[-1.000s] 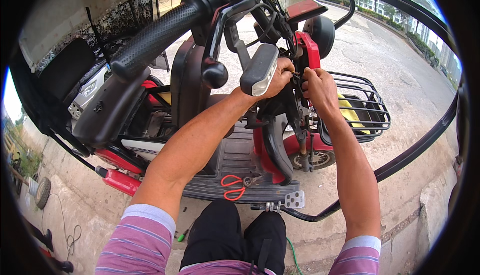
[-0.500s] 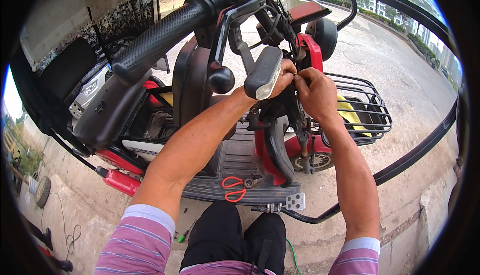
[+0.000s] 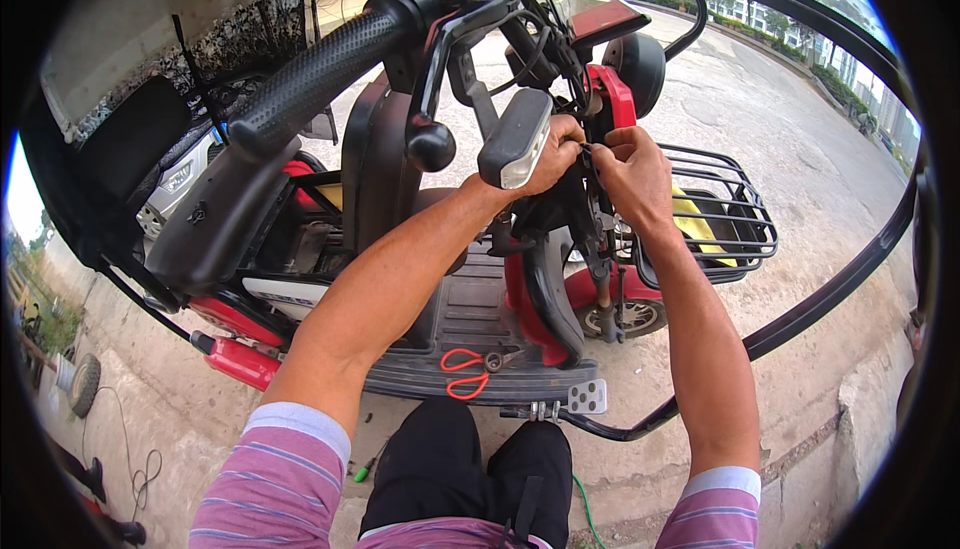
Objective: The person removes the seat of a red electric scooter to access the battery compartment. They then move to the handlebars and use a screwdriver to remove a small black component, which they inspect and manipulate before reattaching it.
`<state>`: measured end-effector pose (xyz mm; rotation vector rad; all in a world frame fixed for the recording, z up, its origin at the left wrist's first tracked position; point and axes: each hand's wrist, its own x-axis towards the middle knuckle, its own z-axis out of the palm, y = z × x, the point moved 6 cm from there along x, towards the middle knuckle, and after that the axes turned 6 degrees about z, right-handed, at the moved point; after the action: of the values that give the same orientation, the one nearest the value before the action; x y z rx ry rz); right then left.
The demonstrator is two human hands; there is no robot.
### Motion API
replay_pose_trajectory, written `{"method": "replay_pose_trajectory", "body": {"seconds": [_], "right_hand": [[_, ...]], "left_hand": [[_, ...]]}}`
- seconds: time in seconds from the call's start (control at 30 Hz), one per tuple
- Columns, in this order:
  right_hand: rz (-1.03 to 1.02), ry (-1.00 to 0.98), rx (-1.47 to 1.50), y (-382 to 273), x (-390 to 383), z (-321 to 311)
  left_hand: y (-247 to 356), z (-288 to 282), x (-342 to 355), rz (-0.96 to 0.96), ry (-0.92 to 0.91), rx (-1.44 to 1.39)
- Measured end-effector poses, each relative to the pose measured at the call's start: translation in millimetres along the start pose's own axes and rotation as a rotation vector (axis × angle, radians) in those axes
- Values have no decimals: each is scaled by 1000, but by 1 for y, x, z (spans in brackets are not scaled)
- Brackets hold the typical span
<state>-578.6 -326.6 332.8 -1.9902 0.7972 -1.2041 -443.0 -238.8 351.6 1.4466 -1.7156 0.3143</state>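
Observation:
Both my hands meet at the front column of a red and black electric tricycle, just below the handlebar's cables (image 3: pixel 545 44). My left hand (image 3: pixel 560 157) is closed in a pinch, partly hidden behind a black and white lamp-like part (image 3: pixel 516 139). Close to its right, my right hand (image 3: pixel 638 181) also pinches with thumb and forefinger. A thin, dark, wire-like piece (image 3: pixel 586 147) shows between the two sets of fingertips; its ends are hidden. The black handlebar grip (image 3: pixel 320 74) and brake lever (image 3: pixel 430 114) stand to the left of my hands.
Orange-handled scissors (image 3: pixel 465 373) lie on the footboard (image 3: pixel 400 377), near a metal pedal (image 3: pixel 588 397). A black wire basket (image 3: pixel 715 214) with a yellow cloth (image 3: pixel 695 224) sits right of my right forearm. A black frame bar (image 3: pixel 830 294) curves around the right side. A green-handled tool (image 3: pixel 362 473) lies on the ground.
My fingertips have drawn slightly apart, and the thin piece between them shows more. The right fingers have shifted a little. The view has moved slightly; the scissors lie as before.

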Motion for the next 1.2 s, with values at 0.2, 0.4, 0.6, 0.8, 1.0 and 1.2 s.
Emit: {"method": "replay_pose_trajectory", "body": {"seconds": [0.2,0.4,0.6,0.8,1.0,1.2], "right_hand": [[-538,234,-380,-25,-22,0],[-606,246,-354,-19,-18,6],[423,-422,579,30,10,37],[569,-404,526,33,-1,26],[347,-331,303,16,-7,23],[323,-315,302,15,-10,21]], "left_hand": [[0,1,4,-17,-31,-48],[1,-1,2,-55,-51,-94],[-3,1,0,-17,2,-47],[-17,6,-8,55,75,-228],[-55,4,-24,-178,184,-637],[-28,-1,-30,-20,197,-411]]}}
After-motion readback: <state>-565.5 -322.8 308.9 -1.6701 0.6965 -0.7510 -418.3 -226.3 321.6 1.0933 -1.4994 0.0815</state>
